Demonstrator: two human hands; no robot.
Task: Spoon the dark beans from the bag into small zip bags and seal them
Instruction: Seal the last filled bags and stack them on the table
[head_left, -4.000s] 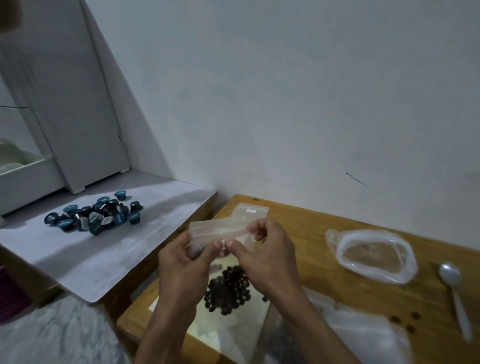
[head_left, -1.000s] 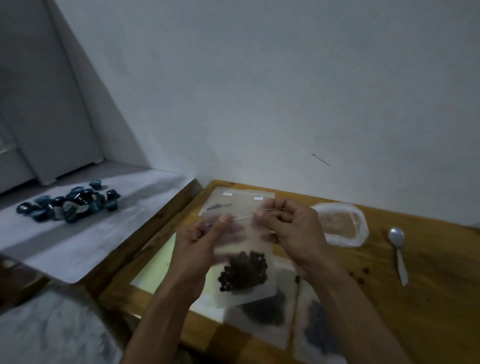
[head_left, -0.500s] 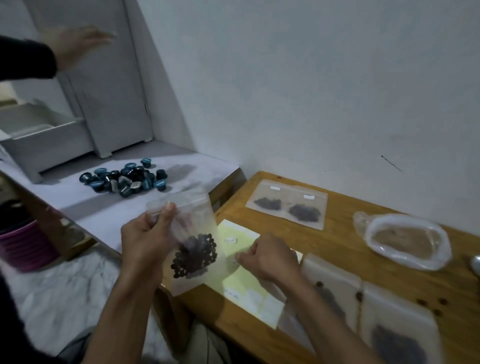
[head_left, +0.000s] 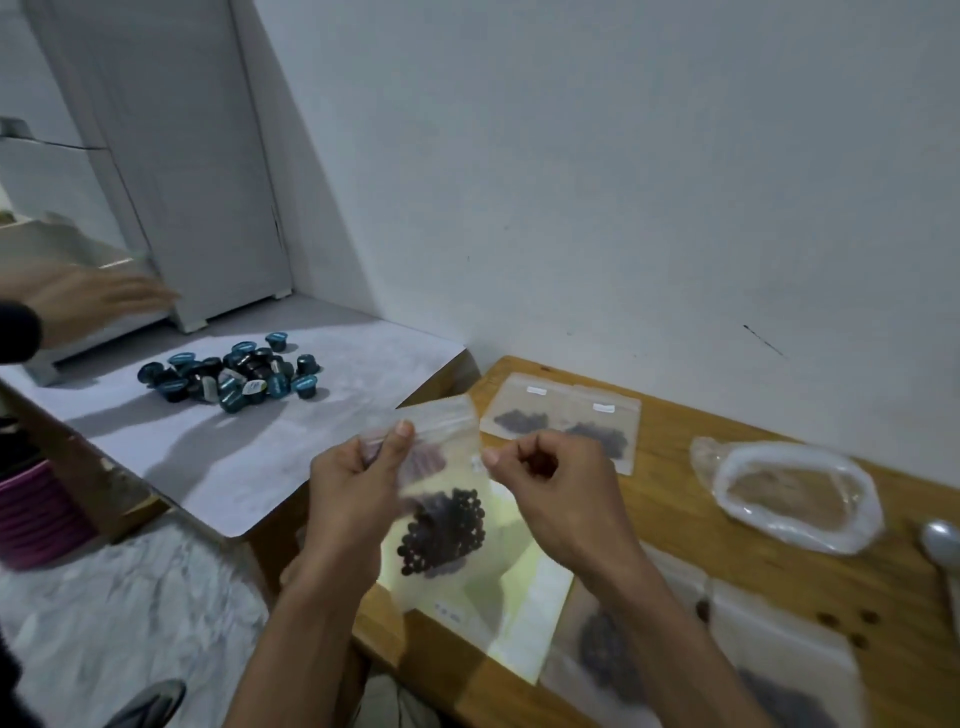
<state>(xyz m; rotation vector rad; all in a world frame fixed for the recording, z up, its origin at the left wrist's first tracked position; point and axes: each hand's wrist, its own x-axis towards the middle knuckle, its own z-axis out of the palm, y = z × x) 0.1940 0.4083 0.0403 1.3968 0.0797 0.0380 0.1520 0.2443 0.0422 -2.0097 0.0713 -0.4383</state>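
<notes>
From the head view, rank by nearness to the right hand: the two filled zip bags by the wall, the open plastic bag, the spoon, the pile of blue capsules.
From the right hand:
1. Filled zip bags, just beyond it.
2. Open plastic bag, to its right.
3. Blue capsules and spoon: opposite sides, too close to call.

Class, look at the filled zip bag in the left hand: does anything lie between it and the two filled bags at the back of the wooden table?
Nothing visible does. The right hand hovers beside the zip bag, not across that path.
</notes>
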